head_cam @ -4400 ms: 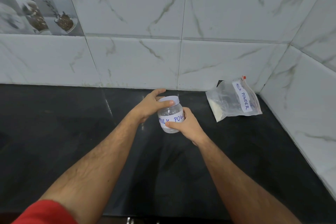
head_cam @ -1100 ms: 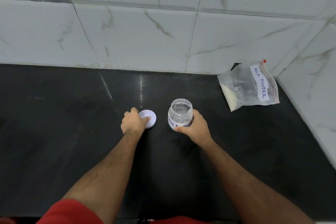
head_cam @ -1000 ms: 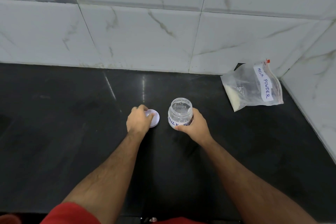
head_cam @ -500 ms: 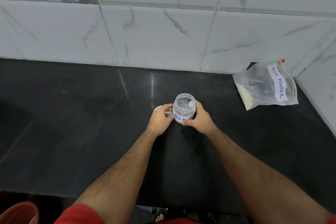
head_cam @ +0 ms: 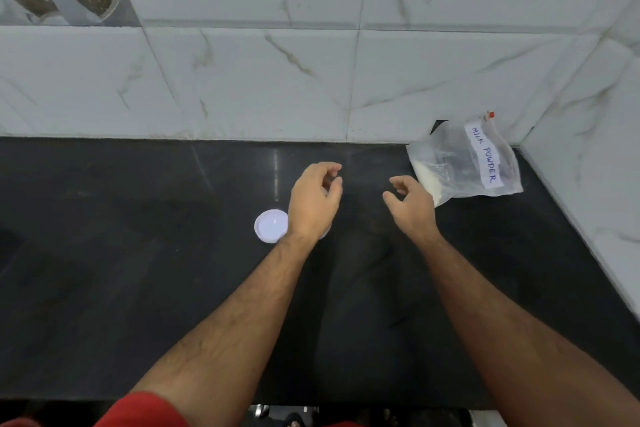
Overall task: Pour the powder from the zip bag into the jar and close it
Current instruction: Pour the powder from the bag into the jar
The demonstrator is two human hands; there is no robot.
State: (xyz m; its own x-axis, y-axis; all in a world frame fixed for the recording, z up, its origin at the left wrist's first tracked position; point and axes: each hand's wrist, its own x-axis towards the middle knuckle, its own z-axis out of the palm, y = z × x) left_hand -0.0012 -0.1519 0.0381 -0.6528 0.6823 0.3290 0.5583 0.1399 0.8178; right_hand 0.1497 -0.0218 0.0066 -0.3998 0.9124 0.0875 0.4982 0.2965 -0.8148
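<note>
Since half a second ago both hands have let go of the jar and lifted off it; the jar, then gripped between them, is now almost wholly hidden under our left hand [head_cam: 313, 199], with only a pale sliver [head_cam: 325, 235] showing at that wrist's right edge, so we cannot tell its look or fill from here. The left hand hovers loosely curled, fingers half bent, thumb near the fingertips, holding nothing. Our right hand [head_cam: 412, 204] is also loosely open, fingers curled inward, empty, well apart from the left, at its 3 o'clock.

The white round lid [head_cam: 271, 226] lies flat on the black countertop [head_cam: 138, 253], at 9 o'clock of the left wrist, just beside it, partly tucked under the wrist edge.

The zip bag [head_cam: 464, 163] sits at 1 o'clock of the right hand, near the fingertips but not touching as far as we can tell. It is clear, crumpled plastic, leaning toward the corner where the marble wall tiles [head_cam: 259, 80] meet. A white strip label reads "MILK POWDER" in blue handwriting, a red slider tab shows at the top end, and white powder is bunched in the bottom left corner. The bag appears closed.

Red sleeve [head_cam: 138, 412] at the bottom edge.
</note>
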